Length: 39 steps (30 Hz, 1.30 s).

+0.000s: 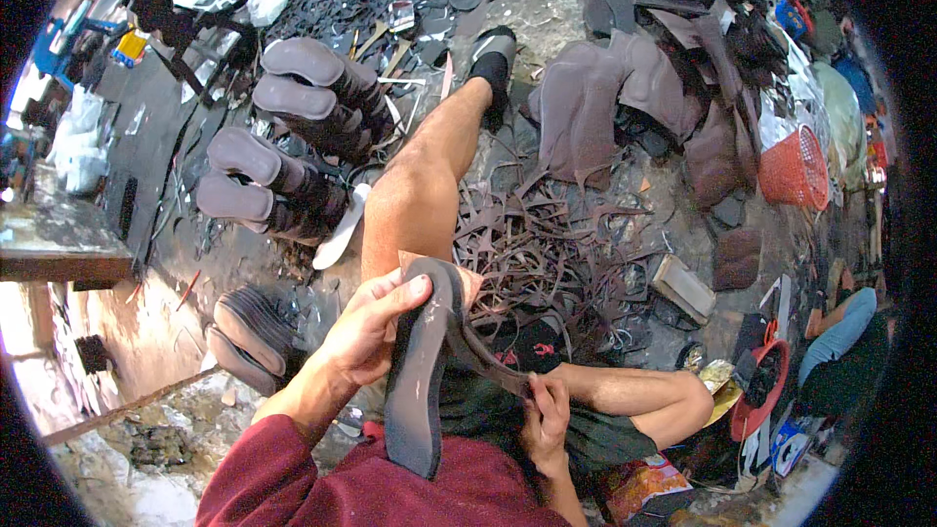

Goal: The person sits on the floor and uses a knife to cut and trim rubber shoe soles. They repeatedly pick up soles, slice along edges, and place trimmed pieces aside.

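A dark grey shoe sole [418, 381] is upright in front of my chest, its rounded end up. My left hand [376, 320] is closed around its upper left edge, the thumb pressed on its face. Behind the rounded end, corners of a flat tan piece [470, 285] stick out; the rest of it is hidden. A thin dark strip [485, 359] curves from the sole's upper right edge down to my right hand [545, 422]. The fingers of my right hand are pinched on the strip's lower end.
Stacked soles [293, 88] stand at the left, with striped soles [256, 332] nearer me. A tangle of offcut strips [532, 244] covers the floor beyond my lap. Moulded sole sheets [576, 117], a red basket [795, 168] and a pale block [683, 288] lie to the right.
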Tool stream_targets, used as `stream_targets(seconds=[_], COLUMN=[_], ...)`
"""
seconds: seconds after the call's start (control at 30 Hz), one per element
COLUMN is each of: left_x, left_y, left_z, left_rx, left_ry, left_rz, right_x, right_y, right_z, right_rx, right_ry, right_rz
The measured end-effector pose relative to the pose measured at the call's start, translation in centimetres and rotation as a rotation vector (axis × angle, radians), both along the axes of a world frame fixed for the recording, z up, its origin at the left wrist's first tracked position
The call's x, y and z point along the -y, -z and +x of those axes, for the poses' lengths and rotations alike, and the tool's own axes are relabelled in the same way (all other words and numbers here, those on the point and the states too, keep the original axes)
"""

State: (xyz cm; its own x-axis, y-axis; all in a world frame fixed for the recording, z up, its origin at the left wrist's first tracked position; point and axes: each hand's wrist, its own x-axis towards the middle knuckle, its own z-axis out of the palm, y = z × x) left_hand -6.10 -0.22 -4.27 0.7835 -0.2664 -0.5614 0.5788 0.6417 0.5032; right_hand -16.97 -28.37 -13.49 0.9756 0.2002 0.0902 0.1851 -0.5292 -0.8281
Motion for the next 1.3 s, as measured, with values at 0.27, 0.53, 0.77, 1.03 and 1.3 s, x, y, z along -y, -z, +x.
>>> stream_targets(seconds=[0.27, 0.53, 0.77, 1.03, 1.3], left_x=[0.7, 0.3, 0.0, 0.5, 1.8], left_y=[0.7, 0.6, 1.1, 0.0, -2.5], left_z=[0.1, 0.0, 0.3, 1.2, 3.5], left_rx=[0.148, 0.064, 0.026, 0.061, 0.132], left_ry=[-0.01, -0.051, -0.093, 0.072, 0.446], left_rz=[0.132, 0.314, 0.26, 0.329, 0.504], right_x=[-0.7, -1.2, -1.2, -0.8, -1.2], right_y=[-3.5, -8.1, -2.8, -8.3, -4.9], right_z=[6.7, 14.0, 8.8, 14.7, 15.9], right_rx=[-0.042, 0.064, 0.067, -0.025, -0.191], right_ry=[-0.108, -0.308, -0.152, -0.371, -0.132], right_rz=[-0.002, -0.151, 0.022, -0.088, 0.241])
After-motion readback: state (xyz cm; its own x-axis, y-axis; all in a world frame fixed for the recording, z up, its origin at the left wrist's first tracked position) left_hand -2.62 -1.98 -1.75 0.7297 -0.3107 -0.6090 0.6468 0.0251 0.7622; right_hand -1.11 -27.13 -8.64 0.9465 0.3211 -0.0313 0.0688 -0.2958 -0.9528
